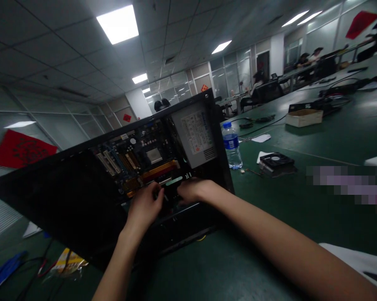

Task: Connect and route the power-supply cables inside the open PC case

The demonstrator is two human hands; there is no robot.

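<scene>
A black computer case (91, 209) stands tilted on the green table with its side open towards me. Inside it I see the motherboard (138, 146) with its bare processor (154, 155), gold and orange memory slots (160, 169), and a grey power supply (196, 136). Both hands reach into the lower part, by the dark drive bay. My left hand (146, 202) is closed, thumb and fingers curled together, just below the memory slots. My right hand (193, 190) is slightly blurred, its fingers bent in under the power supply. Whatever either hand grips is hidden in shadow.
Right of the case stand a water bottle (231, 146) and a cooling fan on its heatsink (276, 162). Farther back lies an open small box (303, 118) among cables. At lower left are a blue glove-like cloth (6, 271) and a yellow packet (69, 261). Several people sit far off.
</scene>
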